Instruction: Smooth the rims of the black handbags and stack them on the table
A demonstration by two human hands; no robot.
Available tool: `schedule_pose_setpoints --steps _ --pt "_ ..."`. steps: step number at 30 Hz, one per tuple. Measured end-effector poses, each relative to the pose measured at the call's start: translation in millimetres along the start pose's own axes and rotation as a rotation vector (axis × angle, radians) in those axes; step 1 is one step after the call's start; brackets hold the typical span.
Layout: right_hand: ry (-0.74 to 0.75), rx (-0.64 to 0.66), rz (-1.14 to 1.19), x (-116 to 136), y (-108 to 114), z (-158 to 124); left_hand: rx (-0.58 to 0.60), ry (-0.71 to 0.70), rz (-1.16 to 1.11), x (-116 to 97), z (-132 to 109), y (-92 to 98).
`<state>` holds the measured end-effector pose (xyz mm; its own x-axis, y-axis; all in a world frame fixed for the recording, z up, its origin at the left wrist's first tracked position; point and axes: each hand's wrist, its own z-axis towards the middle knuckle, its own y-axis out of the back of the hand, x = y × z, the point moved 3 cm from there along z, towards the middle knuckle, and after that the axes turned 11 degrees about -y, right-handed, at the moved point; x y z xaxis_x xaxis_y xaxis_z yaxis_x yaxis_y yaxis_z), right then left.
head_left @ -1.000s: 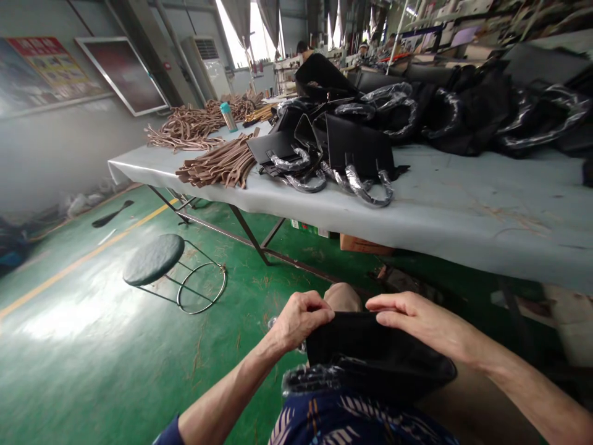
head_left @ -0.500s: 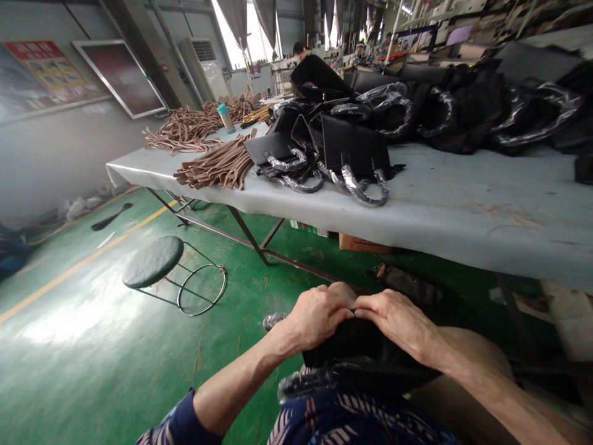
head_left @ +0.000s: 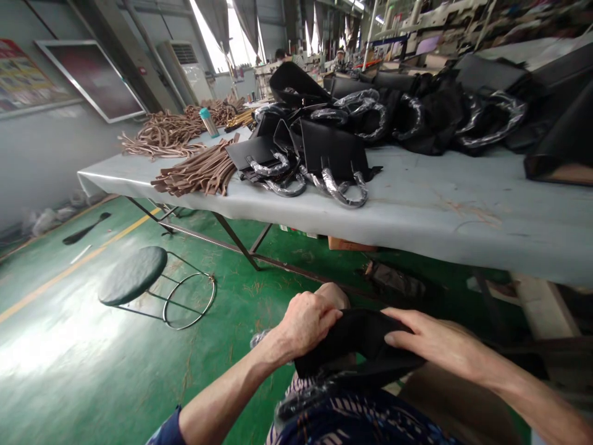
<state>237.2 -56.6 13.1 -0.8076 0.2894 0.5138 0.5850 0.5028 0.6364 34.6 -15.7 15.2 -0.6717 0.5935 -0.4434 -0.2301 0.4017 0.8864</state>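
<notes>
A black leather bag (head_left: 356,346) rests on my lap, its plastic-wrapped handle showing below it. My left hand (head_left: 308,321) is closed over the bag's upper left edge, fingers curled round it. My right hand (head_left: 430,343) lies on the bag's right side, fingers pressed along the top edge and gripping it. The bag's edge bows upward between the two hands. My knee shows just behind the left hand.
A long grey-covered table (head_left: 417,216) stands ahead, carrying piles of black bags (head_left: 333,148) with wrapped handles and brown leather straps (head_left: 194,173). A teal bottle (head_left: 208,122) stands among the straps. A round stool (head_left: 134,281) sits on the green floor at left.
My hands were pinched together at the bag's top edge; now they have drawn apart and the edge arches up between them. The view has shifted slightly right.
</notes>
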Motion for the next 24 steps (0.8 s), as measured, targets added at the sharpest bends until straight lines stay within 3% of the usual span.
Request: schedule_pose_setpoints --steps 3,8,12,15,19,24 --pt "-0.025 0.03 -0.032 7 1 -2 -0.02 0.0 0.002 -1 0 0.0" --pt "-0.152 -0.077 -0.17 25 10 -8 -0.064 -0.002 -0.04 3 -2 -1.3" --pt "-0.128 -0.046 -0.137 29 13 -9 -0.044 -0.01 -0.055 5 -2 -2.4" --pt "-0.097 -0.048 -0.021 21 13 -4 -0.015 -0.002 -0.071 3 -4 -0.7" --pt "-0.037 0.025 0.325 5 8 9 0.015 -0.01 0.0 2 -10 7.7" --pt "-0.058 0.021 0.491 1 4 8 0.167 -0.024 0.102 5 -21 13.1"
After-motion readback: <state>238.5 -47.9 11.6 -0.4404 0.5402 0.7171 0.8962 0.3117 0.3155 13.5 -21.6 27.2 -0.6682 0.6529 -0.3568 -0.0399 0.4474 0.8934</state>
